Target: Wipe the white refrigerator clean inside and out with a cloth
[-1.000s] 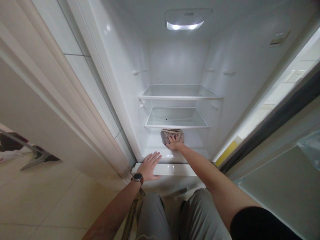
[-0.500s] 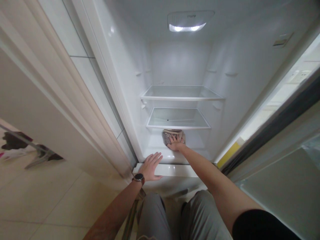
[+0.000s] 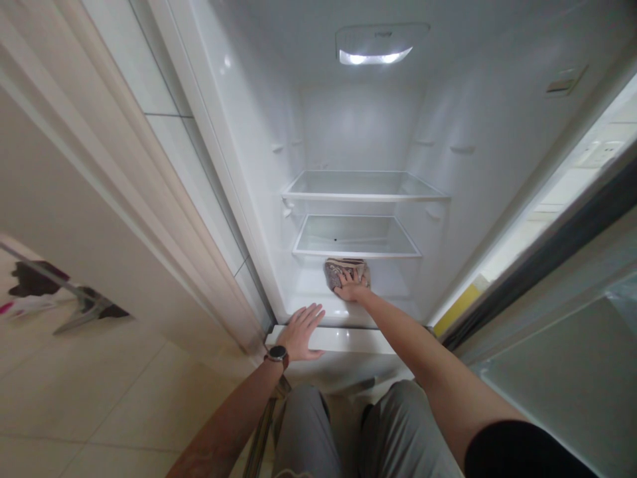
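Note:
A patterned brown-and-beige cloth [image 3: 337, 267] lies bunched on the white fridge floor [image 3: 306, 282], under the lower shelf. My right hand [image 3: 351, 287] rests flat on top of it, fingers spread and pressing down; the thumb side touches the floor of the compartment. Nearer to me, my left hand [image 3: 301, 335] is open on the white front ledge [image 3: 358, 337] of the fridge, its fingers stretched out and holding nothing. A dark round watch [image 3: 277, 354] sits on the left wrist.
Two glass shelves, an upper shelf [image 3: 363, 184] and a lower shelf [image 3: 355, 236], span the compartment above the cloth. A lit lamp [image 3: 375, 56] is in the fridge ceiling. The open door [image 3: 562, 372] stands at right, and a pale panel [image 3: 124, 199] at left.
My hands and the cloth stay in practically the same place. The whole view has shifted very slightly.

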Demonstrator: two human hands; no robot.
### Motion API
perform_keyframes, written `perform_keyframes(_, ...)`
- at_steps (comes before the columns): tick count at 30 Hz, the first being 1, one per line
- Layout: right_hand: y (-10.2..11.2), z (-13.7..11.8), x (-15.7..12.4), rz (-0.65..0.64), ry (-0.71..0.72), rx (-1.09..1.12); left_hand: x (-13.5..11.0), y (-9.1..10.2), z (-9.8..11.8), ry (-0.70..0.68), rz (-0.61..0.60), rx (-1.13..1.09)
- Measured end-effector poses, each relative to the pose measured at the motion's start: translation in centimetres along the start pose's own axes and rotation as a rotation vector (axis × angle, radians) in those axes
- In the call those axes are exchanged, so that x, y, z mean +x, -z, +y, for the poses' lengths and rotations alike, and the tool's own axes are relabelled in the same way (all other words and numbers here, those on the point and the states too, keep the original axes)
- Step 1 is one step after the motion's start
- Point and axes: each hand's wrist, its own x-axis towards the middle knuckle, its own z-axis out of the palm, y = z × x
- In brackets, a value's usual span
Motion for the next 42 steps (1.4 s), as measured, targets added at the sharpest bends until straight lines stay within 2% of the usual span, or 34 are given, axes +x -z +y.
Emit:
perform_keyframes(19, -0.48, 0.24, 0.57, 0.019, 0.006, 0.000, -0.11, -0.43, -0.24, -0.007, 0.007, 0.000)
perform_keyframes(42, -0.26, 0.05, 0.22, 0.005, 0.009, 0.013, 0.00, -0.06, -0.05, 0.002, -0.006, -0.009)
